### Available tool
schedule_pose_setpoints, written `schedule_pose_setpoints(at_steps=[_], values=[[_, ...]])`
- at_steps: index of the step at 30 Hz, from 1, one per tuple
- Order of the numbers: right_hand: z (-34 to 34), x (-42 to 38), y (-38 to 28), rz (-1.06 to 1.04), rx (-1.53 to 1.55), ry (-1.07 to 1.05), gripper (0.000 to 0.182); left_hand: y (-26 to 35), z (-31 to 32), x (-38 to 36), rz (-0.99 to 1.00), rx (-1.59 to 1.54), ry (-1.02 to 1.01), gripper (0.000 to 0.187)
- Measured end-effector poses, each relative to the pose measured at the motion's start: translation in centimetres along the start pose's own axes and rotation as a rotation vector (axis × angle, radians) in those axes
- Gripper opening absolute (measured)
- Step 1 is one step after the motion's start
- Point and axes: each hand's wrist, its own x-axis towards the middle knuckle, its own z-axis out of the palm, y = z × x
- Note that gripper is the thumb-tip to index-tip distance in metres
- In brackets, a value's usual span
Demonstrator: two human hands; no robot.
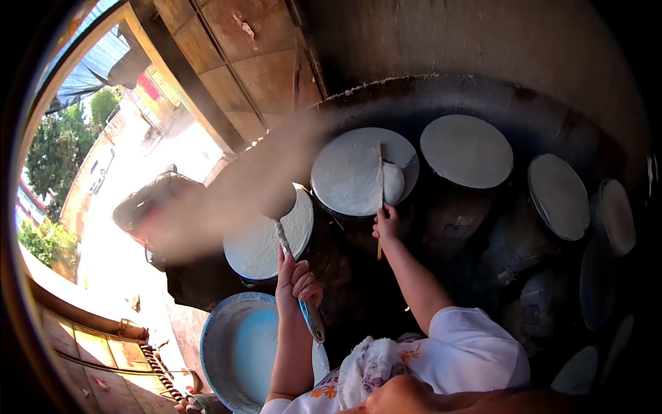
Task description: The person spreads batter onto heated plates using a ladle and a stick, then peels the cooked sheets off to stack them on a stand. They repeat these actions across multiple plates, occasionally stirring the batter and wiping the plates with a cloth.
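Note:
My left hand (pixel 302 281) is closed around the blue-ended handle of a ladle (pixel 281 205), whose dark bowl is partly blurred. The ladle is over the edge of a round griddle (pixel 301 243) coated with pale batter. My right hand (pixel 386 224) grips a thin flat spreading stick (pixel 380 174), held across another round griddle (pixel 338 162). On that griddle, a thick puddle of white batter (pixel 394 183) lies just right of the stick, with a thinner pale layer to its left. Below my left hand stands a large blue basin (pixel 215 338) with pale liquid in it.
More round griddles, one with a pale sheet (pixel 467 152) and another (pixel 558 196), curve away to the right. A dark curved rim (pixel 427 83) runs behind them. A black bag-like bundle (pixel 162 200) stands left, beside a bright doorway. A hazy smear hides part of the left side.

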Motion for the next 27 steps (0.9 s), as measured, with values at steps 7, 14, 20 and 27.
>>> schedule_pose_setpoints(at_steps=[7, 14, 20, 27], values=[[-10.2, -5.9, 1.2, 0.052, -0.396, -0.246, 0.032, 0.7, -0.3, 0.0, -0.028, 0.223, 0.059, 0.042], [-10.3, 4.8, -7.0, -0.006, -0.453, -0.154, 0.035, -3.1, -1.4, 5.0, -0.108, 0.237, 0.075, 0.042], [-14.9, -1.4, -8.5, 0.024, -0.801, -0.573, 0.033, -5.4, -2.3, 12.8, -0.130, 0.448, 0.117, 0.043], [-15.6, 9.6, -11.6, -0.470, -0.857, -0.380, 0.034, -10.4, -1.8, 19.0, -0.073, 0.422, 0.228, 0.037]])
